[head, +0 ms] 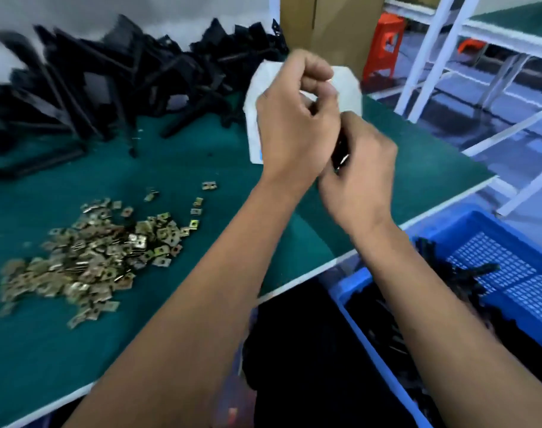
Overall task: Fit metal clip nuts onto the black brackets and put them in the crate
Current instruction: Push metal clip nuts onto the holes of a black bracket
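Both my hands meet above the green table (177, 156). My left hand (294, 118) has its fingers curled, and my right hand (359, 177) is just below it. Between them a black bracket (341, 149) shows as a dark sliver, gripped by both hands, with a glint of a metal clip nut (344, 160) at my right fingertips. Most of the bracket is hidden by the hands. A heap of brass-coloured clip nuts (90, 257) lies on the table at the left. A pile of black brackets (109, 81) fills the back left. The blue crate (495, 273) with black brackets inside stands at the lower right.
A white bag or paper (347, 88) lies on the table behind my hands. A cardboard box (325, 23) stands at the back. White shelf frames (433, 50) and an orange stool (384, 41) are to the right. The table's white front edge (294, 285) runs diagonally.
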Action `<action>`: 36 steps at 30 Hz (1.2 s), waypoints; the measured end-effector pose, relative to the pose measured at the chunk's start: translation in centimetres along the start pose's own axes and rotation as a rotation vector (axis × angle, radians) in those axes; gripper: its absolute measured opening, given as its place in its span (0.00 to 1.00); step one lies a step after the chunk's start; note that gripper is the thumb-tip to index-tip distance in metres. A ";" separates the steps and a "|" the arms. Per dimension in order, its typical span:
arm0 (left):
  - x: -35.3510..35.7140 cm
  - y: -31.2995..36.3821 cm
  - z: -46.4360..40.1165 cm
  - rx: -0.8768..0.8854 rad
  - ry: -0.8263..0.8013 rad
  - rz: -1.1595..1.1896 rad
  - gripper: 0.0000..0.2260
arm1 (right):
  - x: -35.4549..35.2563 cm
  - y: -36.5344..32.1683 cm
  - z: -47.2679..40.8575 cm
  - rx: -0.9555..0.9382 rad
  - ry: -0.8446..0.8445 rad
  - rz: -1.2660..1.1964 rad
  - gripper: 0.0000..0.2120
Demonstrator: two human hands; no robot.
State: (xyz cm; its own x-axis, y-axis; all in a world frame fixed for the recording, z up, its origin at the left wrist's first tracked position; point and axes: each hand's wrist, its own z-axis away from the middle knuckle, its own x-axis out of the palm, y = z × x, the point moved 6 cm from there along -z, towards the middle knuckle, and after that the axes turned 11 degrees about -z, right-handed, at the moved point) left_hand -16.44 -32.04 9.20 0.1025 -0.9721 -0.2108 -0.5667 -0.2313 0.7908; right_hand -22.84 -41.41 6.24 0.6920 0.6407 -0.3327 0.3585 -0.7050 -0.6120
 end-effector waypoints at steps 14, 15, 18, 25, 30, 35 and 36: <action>-35.6 -21.3 -1.5 -0.591 -0.139 -1.332 0.28 | 30.4 -14.2 3.9 -0.122 -1.312 0.136 0.32; -36.3 -22.2 -1.3 -0.606 -0.186 -1.337 0.28 | 31.0 -14.7 4.5 -0.159 -1.353 0.148 0.30; -37.5 -22.9 -1.5 -0.571 -0.118 -1.375 0.21 | 31.9 -14.6 4.9 -0.185 -1.397 0.097 0.15; -36.8 -21.0 -1.9 -0.475 0.125 -1.161 0.20 | 30.7 -10.6 3.6 0.123 -1.238 -0.340 0.04; -35.5 -22.6 -0.7 -0.598 0.108 -1.062 0.21 | 29.8 -8.9 3.0 0.146 -1.086 -0.578 0.04; -35.6 -23.0 -0.8 -0.620 0.129 -0.855 0.23 | 29.7 -9.0 3.2 0.213 -1.075 -0.696 0.03; -35.5 -22.9 -0.9 -0.591 0.121 -0.809 0.25 | 29.8 -9.0 3.2 0.242 -1.063 -0.713 0.04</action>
State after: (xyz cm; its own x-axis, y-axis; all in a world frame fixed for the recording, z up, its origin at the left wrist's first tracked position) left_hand -6.39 7.68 -0.89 0.3780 -0.5045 -0.7763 0.2026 -0.7731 0.6011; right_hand -7.48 -15.01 -0.50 -0.4743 0.8535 -0.2160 0.2408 -0.1102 -0.9643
